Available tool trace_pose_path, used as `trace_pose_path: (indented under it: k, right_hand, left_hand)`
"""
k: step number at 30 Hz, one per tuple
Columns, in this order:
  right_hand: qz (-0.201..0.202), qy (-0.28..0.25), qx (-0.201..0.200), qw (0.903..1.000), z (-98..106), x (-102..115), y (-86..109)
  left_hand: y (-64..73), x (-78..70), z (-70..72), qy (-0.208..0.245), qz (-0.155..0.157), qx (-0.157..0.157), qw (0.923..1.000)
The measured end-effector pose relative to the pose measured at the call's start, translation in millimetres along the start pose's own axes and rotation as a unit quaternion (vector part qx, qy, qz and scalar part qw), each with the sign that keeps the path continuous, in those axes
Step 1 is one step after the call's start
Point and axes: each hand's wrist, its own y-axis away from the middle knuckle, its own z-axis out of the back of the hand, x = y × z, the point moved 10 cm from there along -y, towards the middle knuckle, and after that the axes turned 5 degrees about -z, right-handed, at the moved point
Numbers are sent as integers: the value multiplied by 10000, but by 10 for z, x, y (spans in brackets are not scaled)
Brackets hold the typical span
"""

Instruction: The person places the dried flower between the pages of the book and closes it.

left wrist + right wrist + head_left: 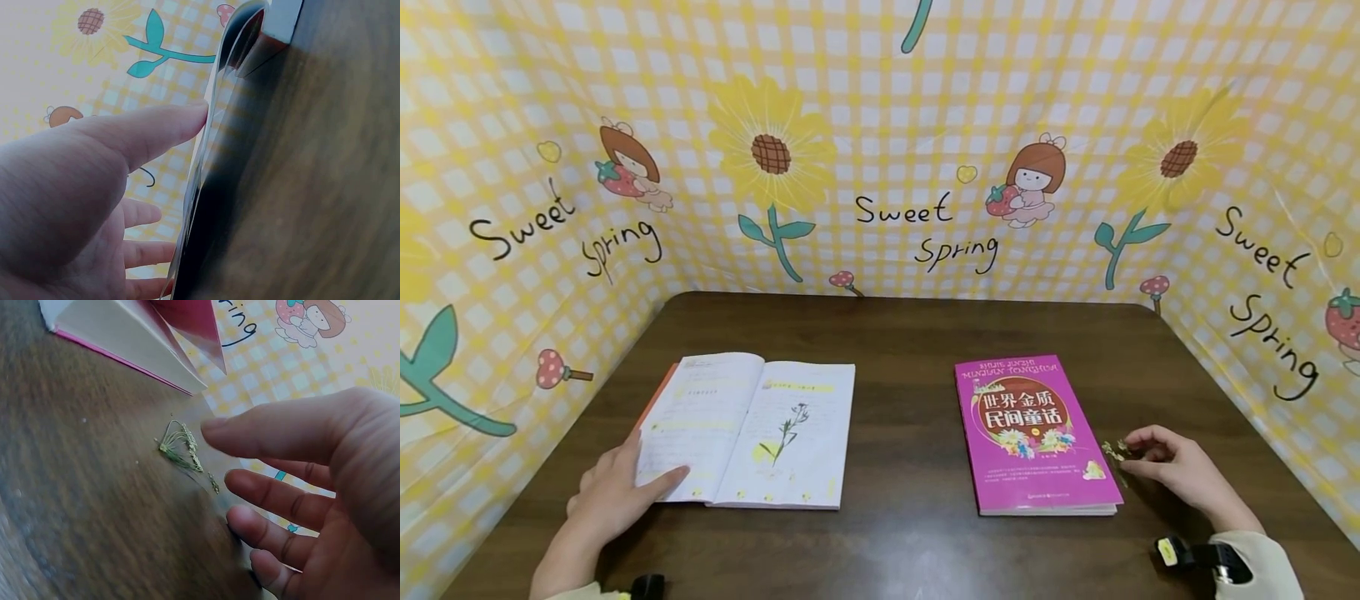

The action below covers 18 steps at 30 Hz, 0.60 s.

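On the left lies an open book with a flat green plant sprig on its right page. My left hand rests at the lower left of this book, its thumb on the left page. In the left wrist view the thumb stretches straight against the page edge, with the other fingers extended below it. My right hand hovers beside a small dried sprig on the table. In the right wrist view its fingers are loosely bent, and a gap separates them from the sprig.
A closed magenta book lies right of the middle, its right edge close to the small sprig. Both books lie on a dark brown wooden table. Yellow checked cloth with printed flowers surrounds the table at the back and both sides.
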Motion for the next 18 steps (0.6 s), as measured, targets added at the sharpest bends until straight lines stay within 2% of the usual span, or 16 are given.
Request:
trace_pose_path:
  k: [7,18]
  right_hand:
    - [167,-142,-195,9996,27,43,4]
    - [-157,94,-206,9996,32,-3,0]
  left_hand:
    - [-9,1,13,-19,-5,-43,10000]
    - [3,-9,4,16,-44,-45,10000]
